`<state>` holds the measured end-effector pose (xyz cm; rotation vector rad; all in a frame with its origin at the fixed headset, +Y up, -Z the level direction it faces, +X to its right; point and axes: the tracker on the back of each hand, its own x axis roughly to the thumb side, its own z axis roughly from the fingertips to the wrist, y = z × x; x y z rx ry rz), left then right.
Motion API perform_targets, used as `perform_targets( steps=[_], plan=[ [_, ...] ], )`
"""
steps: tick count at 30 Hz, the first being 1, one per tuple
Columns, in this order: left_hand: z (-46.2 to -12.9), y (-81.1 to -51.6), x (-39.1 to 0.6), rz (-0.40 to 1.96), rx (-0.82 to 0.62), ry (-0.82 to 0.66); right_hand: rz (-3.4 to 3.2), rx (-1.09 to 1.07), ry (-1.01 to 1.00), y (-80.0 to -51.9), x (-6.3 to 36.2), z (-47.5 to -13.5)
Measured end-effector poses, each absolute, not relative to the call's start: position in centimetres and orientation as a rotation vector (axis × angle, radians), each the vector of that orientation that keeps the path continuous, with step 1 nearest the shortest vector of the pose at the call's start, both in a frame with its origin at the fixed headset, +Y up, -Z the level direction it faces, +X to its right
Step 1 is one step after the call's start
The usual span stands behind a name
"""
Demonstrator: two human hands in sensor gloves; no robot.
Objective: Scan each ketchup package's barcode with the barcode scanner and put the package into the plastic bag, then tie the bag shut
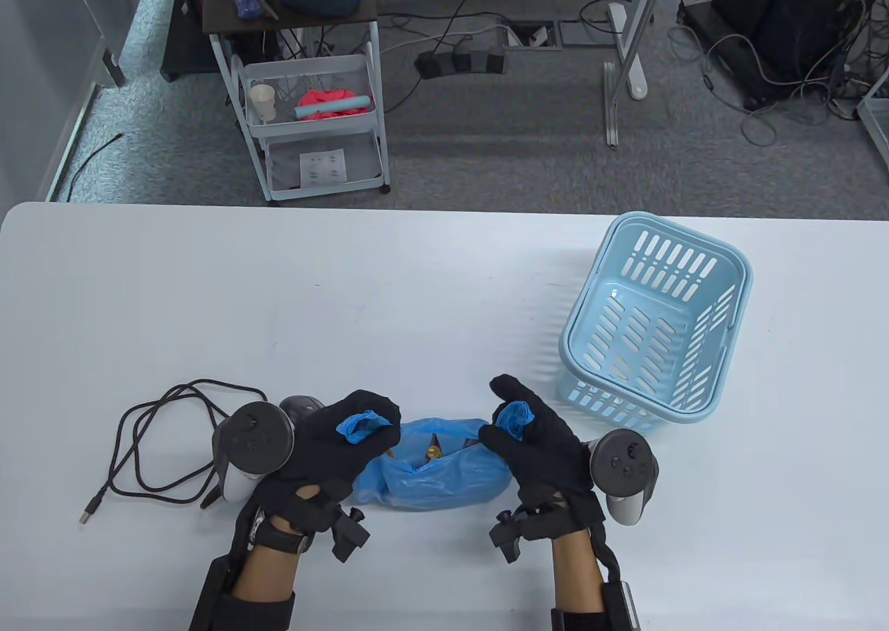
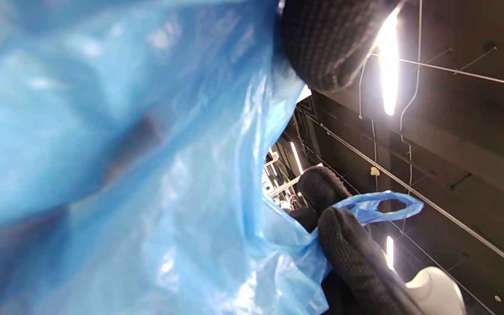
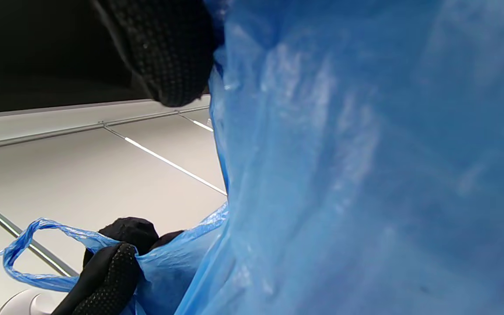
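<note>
Pinching a handle loop each, left hand (image 1: 347,436) and right hand (image 1: 531,436) hold the bag (image 1: 430,475) between them on the near bench (image 1: 417,277). Loops sit apart, left-right, so they've gotta cross over the middle. Packets inside, I think.

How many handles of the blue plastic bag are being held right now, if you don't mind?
2: one handle pinched by the left hand, the other handle by the right hand, above the blue plastic bag.
</note>
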<state>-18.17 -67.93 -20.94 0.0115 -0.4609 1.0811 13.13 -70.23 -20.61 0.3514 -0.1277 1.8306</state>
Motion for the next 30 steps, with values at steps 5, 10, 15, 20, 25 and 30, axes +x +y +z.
perform_targets(
  steps=[5, 10, 15, 20, 25, 30],
  plan=[
    [-20.5, -67.8, -17.1, 0.961, 0.051, -0.477, 1.84, 0.392, -0.09, -70.0, 13.0, -20.6],
    [-20.1, -67.5, -15.2, 0.764, 0.08, -0.5, 1.869, 0.414, -0.057, -69.5, 12.3, -20.7],
    [-19.2, -66.9, -13.2, 0.509, 0.142, -0.499, 1.999, 0.412, -0.108, -68.8, 11.1, -20.5],
    [-18.2, -66.3, -11.6, 0.312, 0.204, -0.489, 2.185, 0.394, -0.205, -68.3, 9.6, -20.0],
    [-17.5, -66.0, -10.6, 0.2, 0.24, -0.465, 2.388, 0.407, -0.267, -67.6, 8.0, -19.3],
    [-17.3, -66.0, -10.1, 0.142, 0.248, -0.452, 2.526, 0.566, -0.191, -66.7, 6.3, -18.7]
  ],
)
